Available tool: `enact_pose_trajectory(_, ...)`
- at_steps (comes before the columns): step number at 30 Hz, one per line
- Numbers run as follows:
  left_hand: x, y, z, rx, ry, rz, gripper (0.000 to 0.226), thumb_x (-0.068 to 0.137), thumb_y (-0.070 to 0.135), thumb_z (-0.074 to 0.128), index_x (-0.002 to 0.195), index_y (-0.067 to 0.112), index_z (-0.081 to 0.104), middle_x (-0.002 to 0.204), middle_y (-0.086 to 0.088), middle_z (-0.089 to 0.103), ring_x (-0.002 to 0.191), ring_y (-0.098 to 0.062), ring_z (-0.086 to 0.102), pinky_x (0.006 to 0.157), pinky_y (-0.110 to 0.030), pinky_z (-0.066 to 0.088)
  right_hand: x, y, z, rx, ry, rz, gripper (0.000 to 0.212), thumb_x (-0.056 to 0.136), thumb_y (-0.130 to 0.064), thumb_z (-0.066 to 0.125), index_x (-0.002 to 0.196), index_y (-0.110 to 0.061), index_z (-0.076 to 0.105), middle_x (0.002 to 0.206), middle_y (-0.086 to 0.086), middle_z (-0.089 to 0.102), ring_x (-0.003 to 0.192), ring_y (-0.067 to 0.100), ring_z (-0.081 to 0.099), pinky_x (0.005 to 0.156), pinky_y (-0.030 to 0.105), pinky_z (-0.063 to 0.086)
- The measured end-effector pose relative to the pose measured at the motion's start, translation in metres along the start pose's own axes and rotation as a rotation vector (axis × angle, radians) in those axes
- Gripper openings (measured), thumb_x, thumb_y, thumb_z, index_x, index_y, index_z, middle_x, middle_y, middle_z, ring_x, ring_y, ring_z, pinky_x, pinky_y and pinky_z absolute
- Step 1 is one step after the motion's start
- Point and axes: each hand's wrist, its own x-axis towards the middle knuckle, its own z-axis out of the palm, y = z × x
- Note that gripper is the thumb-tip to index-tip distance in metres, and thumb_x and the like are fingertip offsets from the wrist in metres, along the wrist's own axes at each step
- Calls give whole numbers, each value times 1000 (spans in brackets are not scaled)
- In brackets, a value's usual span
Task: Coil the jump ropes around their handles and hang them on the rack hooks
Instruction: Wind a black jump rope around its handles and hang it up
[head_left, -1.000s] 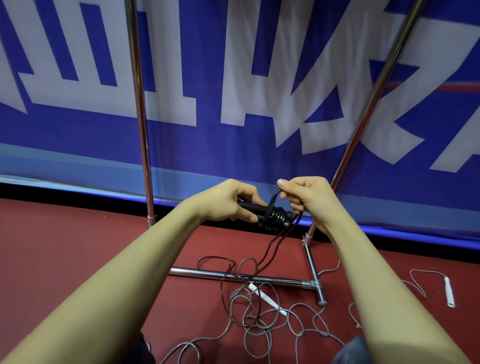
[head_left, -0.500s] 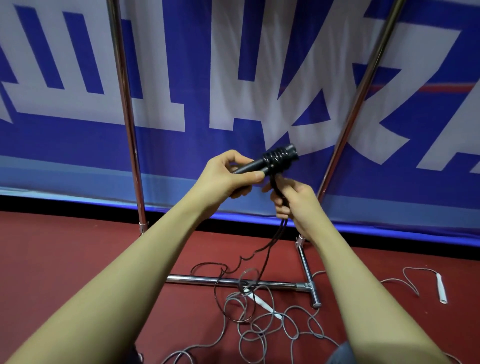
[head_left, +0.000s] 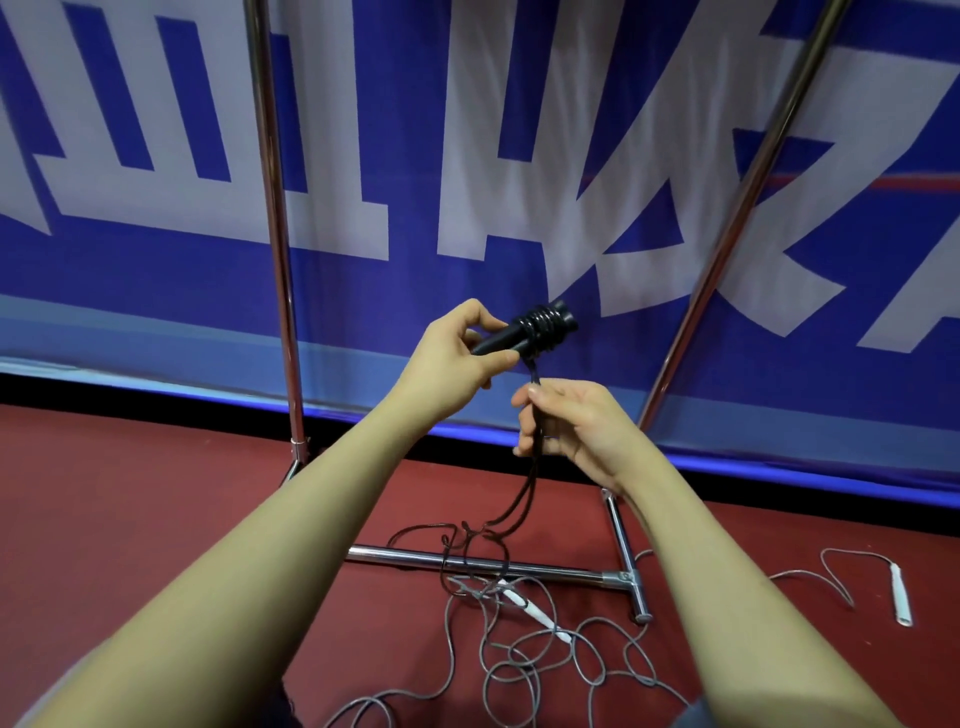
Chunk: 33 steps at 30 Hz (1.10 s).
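While the left hand (head_left: 457, 353) grips it, the black handle (head_left: 524, 332) points up-right, right hand (head_left: 576, 426) apparently pinching its rope (head_left: 535, 441).

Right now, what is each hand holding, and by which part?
The left hand grips the black handles by their bare end, away from the coils. The right hand pinches the black rope just below those coils.

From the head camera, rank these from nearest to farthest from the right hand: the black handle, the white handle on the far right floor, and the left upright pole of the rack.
1. black handle, just above the right hand, held by the left hand.
2. left upright pole, off to the left.
3. white handle, low on the floor at far right.
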Motion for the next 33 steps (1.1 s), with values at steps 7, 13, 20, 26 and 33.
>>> enact_pose_trajectory(7, 1, -14, -3, 106, 37, 14, 14, 84, 10, 71, 88, 16, 58, 85, -20, 66, 58, -18, 48, 60, -31, 41, -6, 0, 5, 37, -124, 37, 10, 89, -11, 55, 89, -2, 59, 60, 4, 58, 53, 17, 60, 63, 32, 56)
enact_pose_trajectory(13, 0, -26, -3, 206, 18, 28, 12, 85, 13, 70, 92, 16, 61, 85, -16, 67, 63, -18, 50, 68, -39, 48, -6, 0, 8, 97, -112, 114, 16, 96, -9, 44, 94, -2, 58, 61, 4, 58, 56, 24, 66, 57, 32, 55)
enact_pose_trajectory(20, 4, -33, -17, 241, 14, 19, 20, 82, 9, 74, 84, 26, 63, 77, -8, 68, 60, -17, 51, 69, -39, 50, -1, 1, 12, -57, -267, 136, 20, 89, -19, 59, 102, -5, 57, 61, 2, 48, 42, 15, 49, 41, 20, 35)
enact_pose_trajectory(26, 1, -47, -20, 379, -27, 10, 14, 83, 10, 73, 93, 18, 68, 82, -1, 71, 78, -26, 64, 73, -40, 50, 0, 4, 11, -144, -307, 141, 14, 84, -10, 60, 96, -5, 62, 66, 7, 58, 62, 24, 61, 58, 29, 51)
enact_pose_trajectory(33, 4, -47, -27, 341, -322, -95, 16, 79, 2, 75, 86, 13, 68, 83, -18, 68, 60, -20, 52, 62, -31, 44, 5, -6, -2, -367, 74, -69, 26, 96, -13, 54, 73, -5, 64, 50, -1, 44, 43, 9, 38, 47, 20, 34)
